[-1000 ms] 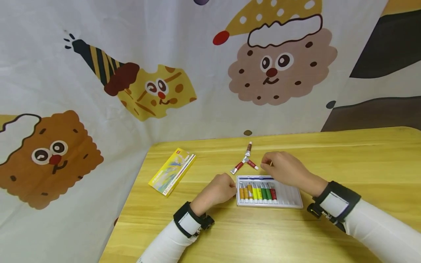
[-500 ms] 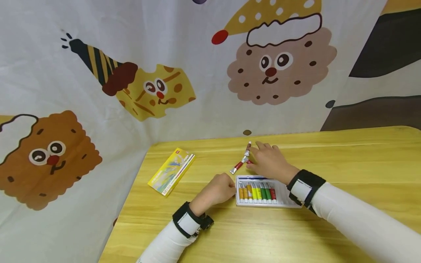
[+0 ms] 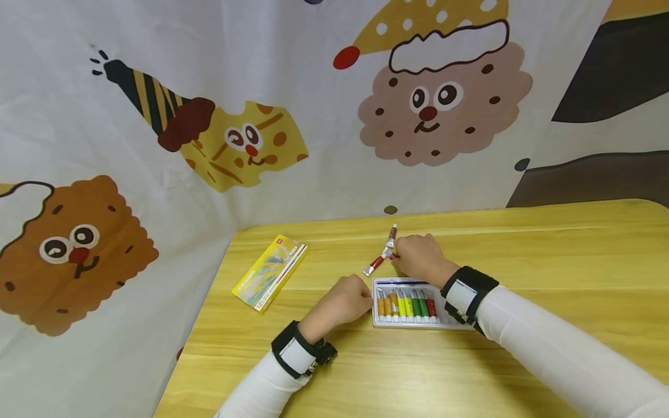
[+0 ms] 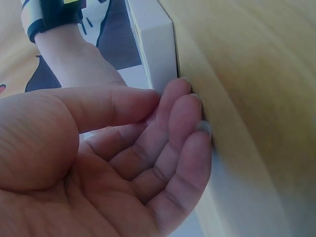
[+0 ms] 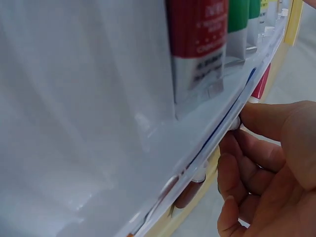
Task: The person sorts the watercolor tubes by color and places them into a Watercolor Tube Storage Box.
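Observation:
A white plastic tray holds a row of paint tubes, ochre through yellow and green to red, with a thin blue paintbrush along its far side. At the tray's left edge, my left hand pinches the rim between thumb and curled fingers. Beyond the far rim, my right hand pinches a red paint tube by its white cap; most of that tube is hidden in the head view. Beside it on the table lie another red tube and a brown tube.
A flat yellow paint box lies at the left of the wooden table. Behind the table's far edge hangs a white cloth printed with cartoon biscuits and cheese. My right forearm crosses over the tray's right end.
My right hand has moved left from over the tray to the loose tubes, spread its fingers, then closed them on a red tube. The left hand has stayed at the tray's edge.

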The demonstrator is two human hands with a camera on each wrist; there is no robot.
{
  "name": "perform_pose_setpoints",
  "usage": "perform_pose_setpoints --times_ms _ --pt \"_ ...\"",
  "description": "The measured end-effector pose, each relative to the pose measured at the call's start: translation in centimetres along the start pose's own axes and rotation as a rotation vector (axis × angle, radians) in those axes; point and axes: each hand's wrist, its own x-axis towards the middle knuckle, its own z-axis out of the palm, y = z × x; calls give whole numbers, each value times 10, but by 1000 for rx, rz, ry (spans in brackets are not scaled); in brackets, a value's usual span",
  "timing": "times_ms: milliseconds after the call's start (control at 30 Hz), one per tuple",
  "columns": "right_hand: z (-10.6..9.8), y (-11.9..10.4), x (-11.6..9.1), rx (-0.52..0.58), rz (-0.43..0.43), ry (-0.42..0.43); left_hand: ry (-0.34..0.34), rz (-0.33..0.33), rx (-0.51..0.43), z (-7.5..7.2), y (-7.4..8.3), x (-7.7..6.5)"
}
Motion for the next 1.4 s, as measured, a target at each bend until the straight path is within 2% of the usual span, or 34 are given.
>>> perform_pose_setpoints --times_ms 200,400,667,1000,1200,1400 --pt "-2 -2 0 5 2 -25 2 2 0 0 0 0" --pt "-12 1 -6 40 -2 39 -5 3 -5 0 1 -1" --pt "-36 13 -23 330 24 81 -8 2 4 0 2 -3" --pt "-55 20 -52 378 8 192 4 -7 0 0 2 -3" --pt "-56 25 -68 433 9 202 3 -2 -15 -1 2 -4" --pt "-45 25 -89 452 46 172 0 -2 -22 0 2 -4"
